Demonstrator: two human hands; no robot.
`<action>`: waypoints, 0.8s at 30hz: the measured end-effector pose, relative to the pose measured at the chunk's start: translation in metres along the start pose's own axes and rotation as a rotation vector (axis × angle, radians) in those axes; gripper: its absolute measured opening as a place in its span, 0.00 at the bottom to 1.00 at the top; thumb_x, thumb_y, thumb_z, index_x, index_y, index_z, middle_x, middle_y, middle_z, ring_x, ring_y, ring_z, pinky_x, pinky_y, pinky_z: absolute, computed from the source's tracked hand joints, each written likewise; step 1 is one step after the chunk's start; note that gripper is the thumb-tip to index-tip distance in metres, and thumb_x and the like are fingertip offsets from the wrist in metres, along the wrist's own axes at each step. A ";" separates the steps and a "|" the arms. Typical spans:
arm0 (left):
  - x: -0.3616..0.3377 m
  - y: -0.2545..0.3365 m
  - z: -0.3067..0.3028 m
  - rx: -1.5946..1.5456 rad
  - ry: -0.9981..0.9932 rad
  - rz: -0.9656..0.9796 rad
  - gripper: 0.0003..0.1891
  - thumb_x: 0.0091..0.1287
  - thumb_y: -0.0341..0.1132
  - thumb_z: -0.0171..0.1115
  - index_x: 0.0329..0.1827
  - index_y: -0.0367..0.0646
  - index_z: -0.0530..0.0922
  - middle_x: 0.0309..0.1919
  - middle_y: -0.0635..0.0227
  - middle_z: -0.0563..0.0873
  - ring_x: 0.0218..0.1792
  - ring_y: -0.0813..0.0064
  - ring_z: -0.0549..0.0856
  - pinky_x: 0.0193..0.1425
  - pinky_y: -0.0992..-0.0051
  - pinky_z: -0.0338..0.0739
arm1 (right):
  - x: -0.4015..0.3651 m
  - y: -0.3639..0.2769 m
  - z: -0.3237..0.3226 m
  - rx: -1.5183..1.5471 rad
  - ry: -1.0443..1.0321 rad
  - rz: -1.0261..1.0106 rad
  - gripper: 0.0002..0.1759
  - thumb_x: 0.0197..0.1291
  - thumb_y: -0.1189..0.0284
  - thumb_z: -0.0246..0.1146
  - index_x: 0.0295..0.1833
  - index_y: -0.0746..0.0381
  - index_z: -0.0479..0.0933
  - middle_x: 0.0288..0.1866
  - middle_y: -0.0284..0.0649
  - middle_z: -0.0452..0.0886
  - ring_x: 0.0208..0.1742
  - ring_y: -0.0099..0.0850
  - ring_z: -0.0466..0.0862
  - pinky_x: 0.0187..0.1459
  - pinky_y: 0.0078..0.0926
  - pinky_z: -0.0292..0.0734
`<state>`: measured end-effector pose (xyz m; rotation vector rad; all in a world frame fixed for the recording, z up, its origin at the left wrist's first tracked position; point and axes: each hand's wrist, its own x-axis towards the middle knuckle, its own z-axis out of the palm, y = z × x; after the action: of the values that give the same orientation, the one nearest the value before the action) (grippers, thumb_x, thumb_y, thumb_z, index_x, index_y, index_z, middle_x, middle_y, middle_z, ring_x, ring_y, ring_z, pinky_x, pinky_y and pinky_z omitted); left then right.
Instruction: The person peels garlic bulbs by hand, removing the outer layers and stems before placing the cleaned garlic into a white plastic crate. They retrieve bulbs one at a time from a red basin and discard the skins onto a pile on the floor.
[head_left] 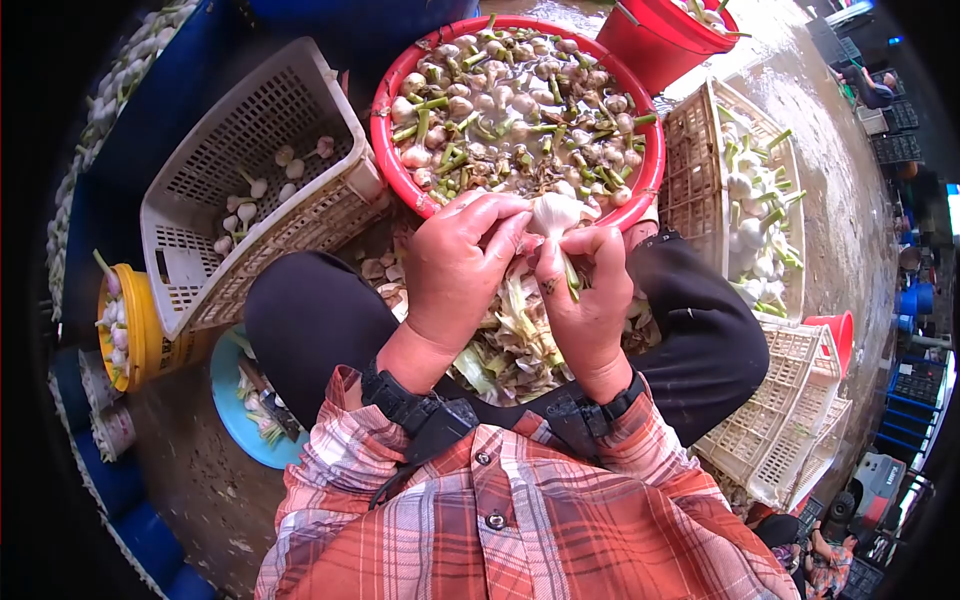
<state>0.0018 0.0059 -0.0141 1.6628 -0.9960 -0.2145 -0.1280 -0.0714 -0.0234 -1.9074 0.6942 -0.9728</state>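
Note:
A white garlic bulb (555, 214) with a short green stem is held between both hands, over the near rim of a red tub (648, 190). My left hand (462, 270) pinches the bulb's left side with thumb and fingers. My right hand (590, 285) is closed around its stem end, the stem showing between the fingers. Unpeeled garlic bulbs with cut green stems (520, 100) lie in water in the tub. Below the hands, between the knees, is a heap of peeled skins and leaves (515, 335).
On the left stand a white crate (165, 225) with a few bulbs, a yellow bucket (150, 330) and a blue basin (228, 400). Right are a crate (695, 170) of white garlic, a red bucket (650, 50) and stacked crates (765, 430). A person (830, 560) is at lower right.

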 end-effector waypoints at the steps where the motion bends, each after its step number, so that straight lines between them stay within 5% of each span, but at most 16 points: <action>1: -0.001 0.001 0.000 0.000 -0.001 -0.002 0.07 0.68 0.30 0.68 0.44 0.38 0.83 0.36 0.67 0.87 0.34 0.78 0.88 0.40 0.77 0.82 | 0.000 0.000 0.001 -0.022 -0.007 -0.025 0.12 0.66 0.76 0.68 0.43 0.64 0.69 0.32 0.39 0.80 0.31 0.27 0.84 0.36 0.25 0.79; 3: 0.000 0.006 0.001 0.183 0.009 0.012 0.06 0.70 0.30 0.66 0.42 0.37 0.81 0.37 0.69 0.87 0.36 0.81 0.87 0.39 0.77 0.82 | 0.001 -0.005 0.004 -0.041 -0.014 -0.051 0.11 0.67 0.76 0.67 0.43 0.64 0.69 0.33 0.40 0.81 0.32 0.27 0.85 0.36 0.24 0.80; 4: 0.000 0.003 0.001 0.184 0.010 0.012 0.06 0.70 0.30 0.66 0.42 0.37 0.81 0.37 0.69 0.87 0.36 0.81 0.87 0.39 0.77 0.82 | 0.003 -0.010 0.004 0.236 0.001 0.167 0.10 0.69 0.76 0.65 0.44 0.64 0.68 0.35 0.41 0.83 0.33 0.29 0.86 0.36 0.24 0.82; 7: 0.000 -0.006 -0.002 -0.770 0.040 -0.467 0.07 0.74 0.30 0.61 0.49 0.37 0.76 0.41 0.69 0.84 0.41 0.81 0.86 0.48 0.78 0.83 | 0.015 -0.002 -0.012 0.770 0.044 0.589 0.06 0.75 0.74 0.57 0.49 0.62 0.66 0.40 0.47 0.85 0.38 0.37 0.90 0.37 0.26 0.86; 12: -0.003 -0.014 -0.005 -0.650 -0.097 -0.409 0.14 0.72 0.30 0.63 0.58 0.37 0.75 0.47 0.65 0.83 0.43 0.79 0.86 0.50 0.77 0.83 | 0.020 0.005 -0.029 1.101 -0.016 0.786 0.06 0.77 0.71 0.53 0.54 0.60 0.66 0.42 0.47 0.86 0.40 0.40 0.91 0.37 0.26 0.85; 16: 0.001 0.008 0.001 -0.390 0.004 -0.224 0.27 0.67 0.30 0.71 0.69 0.44 0.75 0.49 0.66 0.83 0.44 0.77 0.85 0.47 0.75 0.85 | 0.015 -0.002 -0.019 0.779 -0.075 0.636 0.08 0.79 0.69 0.52 0.55 0.60 0.65 0.41 0.46 0.86 0.36 0.35 0.90 0.35 0.21 0.82; 22: 0.001 0.001 0.001 -0.124 -0.071 -0.184 0.14 0.67 0.28 0.69 0.54 0.34 0.85 0.44 0.63 0.86 0.43 0.77 0.88 0.50 0.78 0.82 | 0.005 -0.013 -0.001 0.419 -0.106 0.359 0.09 0.76 0.74 0.56 0.53 0.65 0.65 0.37 0.42 0.86 0.32 0.25 0.86 0.33 0.18 0.79; 24: 0.001 -0.002 0.001 -0.110 -0.040 -0.105 0.12 0.64 0.28 0.67 0.50 0.37 0.86 0.41 0.60 0.87 0.39 0.68 0.88 0.46 0.71 0.83 | 0.005 -0.012 -0.003 0.343 -0.185 0.369 0.08 0.76 0.74 0.56 0.53 0.65 0.65 0.37 0.42 0.85 0.33 0.26 0.87 0.34 0.19 0.80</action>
<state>0.0021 0.0044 -0.0158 1.6166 -0.9107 -0.3677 -0.1267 -0.0704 -0.0105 -1.4805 0.6892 -0.6266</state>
